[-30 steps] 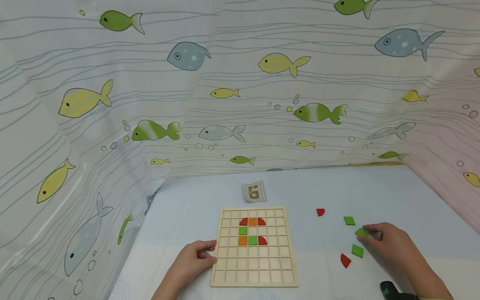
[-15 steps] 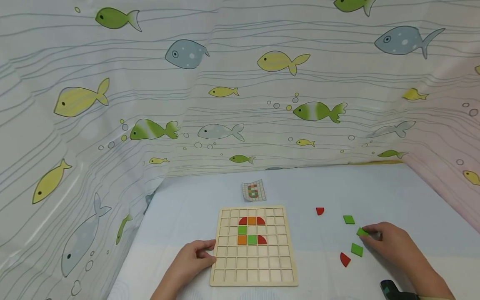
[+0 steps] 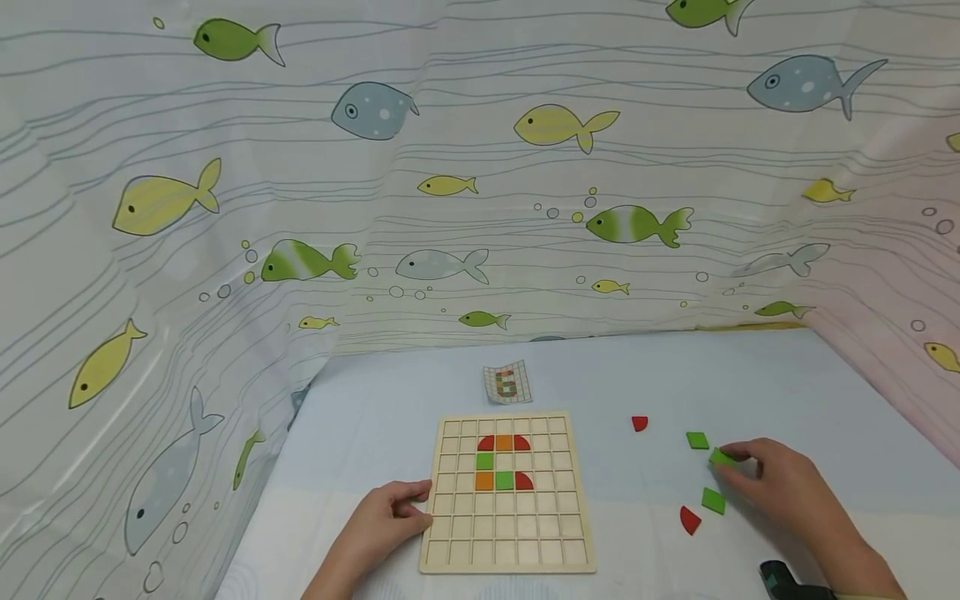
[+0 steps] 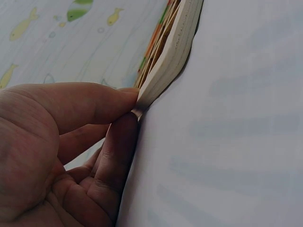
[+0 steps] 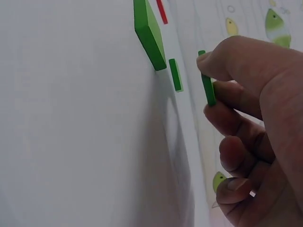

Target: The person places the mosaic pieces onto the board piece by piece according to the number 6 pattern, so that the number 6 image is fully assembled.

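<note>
The right hand (image 3: 780,479) has its grip clamped on a green square tile (image 3: 720,457), pinched between thumb and fingertips and held clear of the counter (image 3: 622,367); the other fingers curl in below it. Around this grip lie four loose pieces: one flat green tile (image 3: 697,440) just beyond the held one, another green tile (image 3: 713,501) nearer the person, a red quarter-round (image 3: 690,521) close to that, and a second red quarter-round (image 3: 639,423) farther off towards the board. The left hand (image 3: 386,508) has thumb and fingertip against the left edge of the wooden grid board (image 3: 536,552); I cannot tell whether that grip pinches the edge or only rests on it. On the board, the second row from the far side holds red, orange, red; the third holds one green; the fourth holds orange, green, red. Just beyond the board lies a small patterned card (image 3: 507,382); behind everything hangs a fish-print cloth (image 3: 517,233).
</note>
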### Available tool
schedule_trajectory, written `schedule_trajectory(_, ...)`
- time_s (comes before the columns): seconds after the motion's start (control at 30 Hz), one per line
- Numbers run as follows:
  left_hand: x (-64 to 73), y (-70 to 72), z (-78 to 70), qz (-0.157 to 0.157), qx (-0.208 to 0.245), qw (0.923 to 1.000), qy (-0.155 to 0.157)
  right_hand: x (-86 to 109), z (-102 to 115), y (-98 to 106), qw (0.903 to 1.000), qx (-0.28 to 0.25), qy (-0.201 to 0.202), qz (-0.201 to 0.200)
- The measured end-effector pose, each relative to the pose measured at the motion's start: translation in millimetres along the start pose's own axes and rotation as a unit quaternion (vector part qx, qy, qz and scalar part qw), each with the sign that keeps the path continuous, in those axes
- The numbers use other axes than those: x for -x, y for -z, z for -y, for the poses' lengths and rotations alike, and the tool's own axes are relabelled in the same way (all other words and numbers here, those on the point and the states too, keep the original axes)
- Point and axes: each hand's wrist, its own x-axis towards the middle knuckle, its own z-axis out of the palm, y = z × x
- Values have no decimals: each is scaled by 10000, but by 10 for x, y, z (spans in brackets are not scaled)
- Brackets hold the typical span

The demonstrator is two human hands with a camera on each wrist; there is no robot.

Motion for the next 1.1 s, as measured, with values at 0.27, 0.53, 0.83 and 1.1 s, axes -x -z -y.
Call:
schedule_trajectory(0.27,-26,-18,30,3,5,10000,-26,2,149,-6,9998,-87,162,58)
schedule_trajectory(0.53,1,12,42,-21,-69,10000,68,-57,421,-93,9965,-171,806,149)
schedule_trajectory(0.83,-10,-2,1,-58,-59,10000,15,-73,703,-185,9942,-99,930,534)
schedule_trajectory(1.1,-8,-6,5,-90,-42,9999,26,-85,915,-314,9899,-56,1323,514)
